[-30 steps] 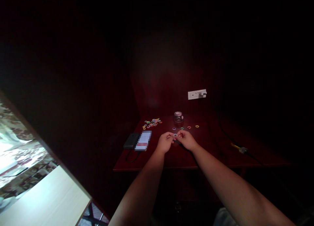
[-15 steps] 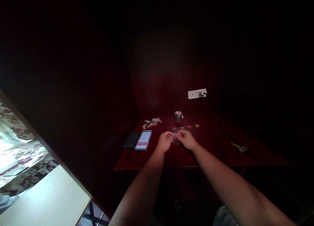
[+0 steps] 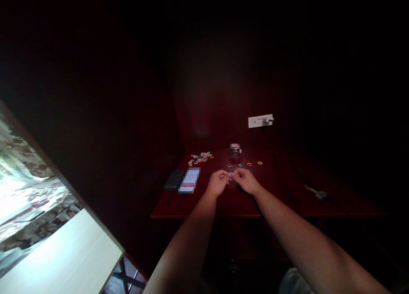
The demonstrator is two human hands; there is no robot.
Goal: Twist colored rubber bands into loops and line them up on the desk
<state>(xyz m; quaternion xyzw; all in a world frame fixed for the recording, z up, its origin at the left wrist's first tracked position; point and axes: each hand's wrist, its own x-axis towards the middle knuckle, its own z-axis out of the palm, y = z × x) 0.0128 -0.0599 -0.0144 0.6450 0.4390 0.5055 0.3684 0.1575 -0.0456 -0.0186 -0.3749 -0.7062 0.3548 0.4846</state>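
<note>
Between my two hands is a small pale blue hair tie [image 3: 231, 174], pinched by the fingertips above the dark red table. My left hand [image 3: 219, 183] closes on its left side, and my right hand [image 3: 246, 181] grips it from the right. Just beyond my fingers, single hair ties lie in a loose row: a purple one [image 3: 229, 165], a green one [image 3: 240, 165], a red one [image 3: 249, 164] and a yellow one [image 3: 260, 162]. A pile of coloured hair ties [image 3: 202, 157] is spread at the back left.
Behind the row stands a clear jar [image 3: 235, 151]. A black power bank [image 3: 174, 180] and a phone [image 3: 189, 180] with a cable rest on the left. On the right lies a cord with a yellow-ended connector [image 3: 320, 194]. A socket strip [image 3: 260, 121] is on the back wall.
The whole view has shifted slightly, so things appear a little further right. Both hands keep their pinch on the pale blue hair tie, which shows a bit more clearly between them.
</note>
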